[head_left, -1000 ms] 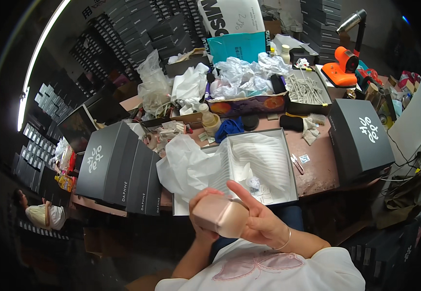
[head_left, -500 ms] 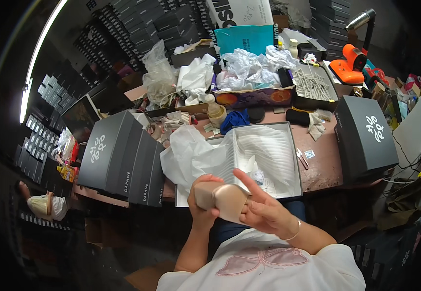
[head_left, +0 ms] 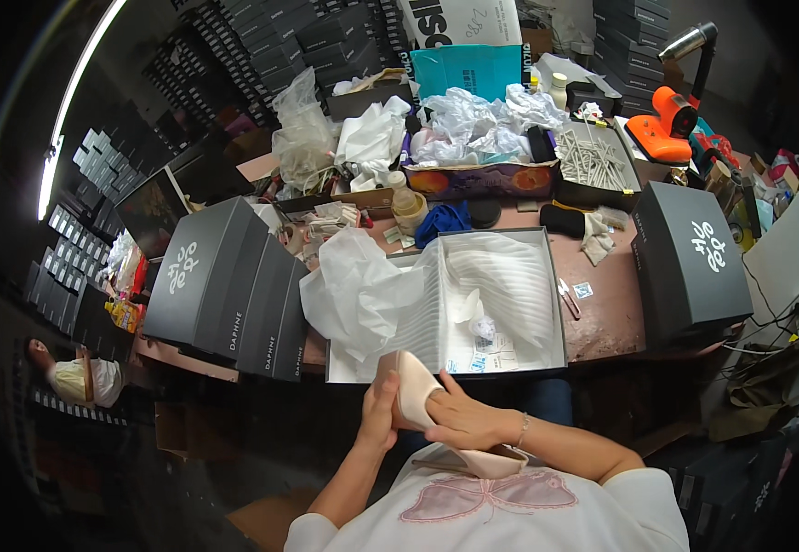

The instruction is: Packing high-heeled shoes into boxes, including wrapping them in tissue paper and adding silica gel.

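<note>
A pale beige pump shoe [head_left: 412, 394] is held just above my lap, its toe pointing up and away and its heel end close to my shirt. My left hand [head_left: 379, 412] is closed round the toe part from the left side. The fingers of my right hand [head_left: 473, 419] reach into the shoe's opening, with the thumb on its edge. Just beyond my hands, an open shoebox [head_left: 562, 322] lies on the table. It holds a striped white wrapping sheet [head_left: 510, 276] and small packets [head_left: 484, 333]. Crumpled white tissue paper [head_left: 358, 294] spills over its left part.
Dark closed shoeboxes stand at the left [head_left: 211, 276] and right [head_left: 689, 262]. Tweezers [head_left: 569, 300] lie right of the open box. Behind are a bottle [head_left: 408, 207], a blue cloth [head_left: 443, 224], a carton of crumpled paper [head_left: 478, 180], a tray of white sticks [head_left: 593, 161] and an orange tool [head_left: 662, 129].
The shoe has turned from showing its smooth outer side to showing its opening and toe. My right hand has moved from beside the shoe to inside its opening.
</note>
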Available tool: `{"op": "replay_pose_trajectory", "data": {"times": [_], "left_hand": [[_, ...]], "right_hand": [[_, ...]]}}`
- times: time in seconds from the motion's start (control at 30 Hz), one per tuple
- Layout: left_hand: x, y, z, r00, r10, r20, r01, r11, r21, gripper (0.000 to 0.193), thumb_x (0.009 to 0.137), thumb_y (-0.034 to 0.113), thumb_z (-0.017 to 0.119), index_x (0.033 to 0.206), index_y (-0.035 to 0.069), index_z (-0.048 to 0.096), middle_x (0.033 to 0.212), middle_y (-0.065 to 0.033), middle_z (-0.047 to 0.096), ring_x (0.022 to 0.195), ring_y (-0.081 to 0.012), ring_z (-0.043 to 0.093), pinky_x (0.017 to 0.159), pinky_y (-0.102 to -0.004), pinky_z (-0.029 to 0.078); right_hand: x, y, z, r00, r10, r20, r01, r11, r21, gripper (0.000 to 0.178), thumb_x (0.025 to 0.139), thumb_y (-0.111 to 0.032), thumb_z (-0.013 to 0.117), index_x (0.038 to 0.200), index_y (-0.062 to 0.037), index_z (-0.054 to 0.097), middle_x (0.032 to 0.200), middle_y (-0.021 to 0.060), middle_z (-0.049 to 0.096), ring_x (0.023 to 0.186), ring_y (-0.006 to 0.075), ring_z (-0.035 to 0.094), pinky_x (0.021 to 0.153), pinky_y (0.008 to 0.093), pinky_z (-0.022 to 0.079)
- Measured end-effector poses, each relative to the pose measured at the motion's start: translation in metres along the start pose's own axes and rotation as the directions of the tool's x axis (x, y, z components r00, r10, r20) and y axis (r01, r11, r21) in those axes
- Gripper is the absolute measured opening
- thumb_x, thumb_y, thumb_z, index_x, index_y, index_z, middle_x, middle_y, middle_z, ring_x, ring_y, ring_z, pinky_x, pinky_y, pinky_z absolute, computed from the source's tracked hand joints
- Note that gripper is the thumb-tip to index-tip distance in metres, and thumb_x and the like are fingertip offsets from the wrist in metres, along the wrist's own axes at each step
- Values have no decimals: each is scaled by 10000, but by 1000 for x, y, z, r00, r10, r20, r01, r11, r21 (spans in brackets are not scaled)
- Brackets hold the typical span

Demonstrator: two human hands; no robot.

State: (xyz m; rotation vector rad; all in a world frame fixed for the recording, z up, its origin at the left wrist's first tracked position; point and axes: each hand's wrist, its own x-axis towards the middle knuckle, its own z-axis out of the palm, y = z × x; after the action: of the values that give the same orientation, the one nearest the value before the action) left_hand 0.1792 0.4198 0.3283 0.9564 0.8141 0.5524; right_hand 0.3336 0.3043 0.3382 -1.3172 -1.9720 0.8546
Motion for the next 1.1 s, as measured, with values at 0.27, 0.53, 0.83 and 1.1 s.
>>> {"op": "replay_pose_trajectory", "data": {"times": [0.27, 0.53, 0.83, 1.1], "left_hand": [[-11, 14, -28, 997, 35, -74, -30, 997, 68, 651, 933, 465, 576, 1346, -20, 444, 1270, -132, 541, 1165, -199, 535, 973, -326, 429], [32, 34, -34, 982, -10, 187, -57, 936, 348, 414, 938, 394, 607, 1098, 19, 532, 924, -27, 585, 856, -88, 535, 779, -243, 451], [18, 1, -41, 993, -30, 114, -7, 950, 312, 376, 953, 422, 579, 954, 48, 545, 801, 27, 536, 732, -43, 481, 651, -199, 417], [27, 5, -18, 988, -14, 152, -38, 942, 333, 360, 965, 413, 560, 916, 58, 534, 780, 31, 527, 704, -35, 464, 622, -194, 403]], "right_hand": [[43, 5, 7, 988, 47, 146, -73, 981, 179, 597, 1028, -453, 200, 1070, 60, 501, 1133, 226, 477, 1210, 366, 420, 1114, 639, 32], [23, -3, 22, 995, 104, -6, -103, 987, 125, 689, 1008, -517, 227, 1064, 123, 476, 1076, 284, 506, 1119, 411, 468, 1104, 641, 81], [-29, -9, 5, 977, 90, 193, -170, 875, 453, 612, 1022, -459, 250, 1313, 35, 463, 1296, 270, 456, 1280, 348, 401, 1121, 574, 156], [-5, -7, 3, 976, 210, -65, -220, 940, -262, 415, 920, -277, 472, 1205, -5, 602, 1524, 258, 209, 1417, 438, 169, 1102, 619, 162]]}}
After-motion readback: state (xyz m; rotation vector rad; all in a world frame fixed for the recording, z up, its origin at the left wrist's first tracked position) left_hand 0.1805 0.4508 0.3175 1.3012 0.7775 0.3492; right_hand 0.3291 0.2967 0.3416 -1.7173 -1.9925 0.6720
